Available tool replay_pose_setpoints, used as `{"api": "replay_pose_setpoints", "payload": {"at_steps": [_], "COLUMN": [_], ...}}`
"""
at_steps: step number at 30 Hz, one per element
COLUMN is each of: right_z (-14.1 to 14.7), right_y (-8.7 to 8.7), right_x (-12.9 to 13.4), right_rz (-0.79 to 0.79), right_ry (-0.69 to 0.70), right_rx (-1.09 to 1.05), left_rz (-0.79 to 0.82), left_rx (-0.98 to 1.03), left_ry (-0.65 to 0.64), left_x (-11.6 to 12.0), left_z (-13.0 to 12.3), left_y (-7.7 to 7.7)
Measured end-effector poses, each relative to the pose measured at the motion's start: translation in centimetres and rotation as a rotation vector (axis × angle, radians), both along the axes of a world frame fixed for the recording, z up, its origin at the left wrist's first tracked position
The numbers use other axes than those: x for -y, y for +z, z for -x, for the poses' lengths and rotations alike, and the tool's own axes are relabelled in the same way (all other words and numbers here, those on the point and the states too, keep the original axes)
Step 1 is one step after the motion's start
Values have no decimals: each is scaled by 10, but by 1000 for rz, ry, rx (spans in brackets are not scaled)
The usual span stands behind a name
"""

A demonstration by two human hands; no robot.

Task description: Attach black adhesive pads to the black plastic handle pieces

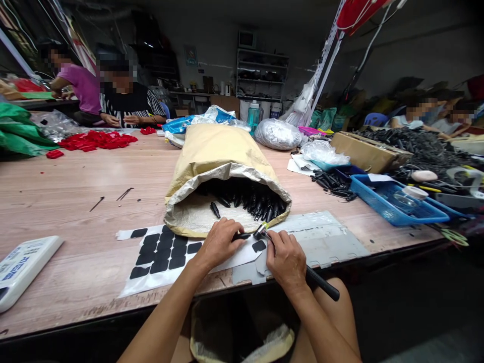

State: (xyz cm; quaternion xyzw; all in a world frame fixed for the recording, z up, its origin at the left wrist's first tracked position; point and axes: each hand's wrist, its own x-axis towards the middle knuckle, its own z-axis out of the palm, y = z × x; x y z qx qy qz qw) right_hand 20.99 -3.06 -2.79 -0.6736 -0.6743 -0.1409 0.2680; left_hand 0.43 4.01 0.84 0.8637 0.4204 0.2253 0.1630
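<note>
Yellow sack [227,146] w/ blk parts [260,204] inside, nr L hand [222,239]

Inventory of Lettering: Marks Seen, None Legible

Item 1. White case [28,272], left end of the table: rows of blue characters on the top face, seen at a steep slant; wording cannot be read.
Item 2. White bucket [276,109], background, near the shelves: dark characters on the side; too small to read.
Item 3. Blue-and-white bag [214,115], behind the paper sack [223,146]: printed surface, creased; any wording illegible.
Item 4. Poster [191,55], back wall: details too dim to read.
</note>
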Motion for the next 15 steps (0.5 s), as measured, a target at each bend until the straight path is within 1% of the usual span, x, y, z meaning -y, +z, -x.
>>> {"api": "replay_pose_setpoints", "payload": {"at_steps": [3, 6, 10, 13, 15], "right_z": [-2, -5, -9, -6, 1], "right_y": [-1, -2, 2, 9, 14], "right_x": [0, -2, -2, 1, 5], "right_rz": [5, 4, -13, -73, -89], "right_ry": [6, 25, 73, 133, 212], "right_rx": [11, 17, -48, -214, -355], "left_rz": [102, 136, 170, 167, 171], "left_rx": [107, 214, 278, 273, 262], "left_ry": [33, 54, 73, 75, 74], "left_x": [7, 8, 7, 7, 8], "left_z": [6, 9, 11, 10, 10], "left_y": [-15, -22, -21, -20, -19]}}
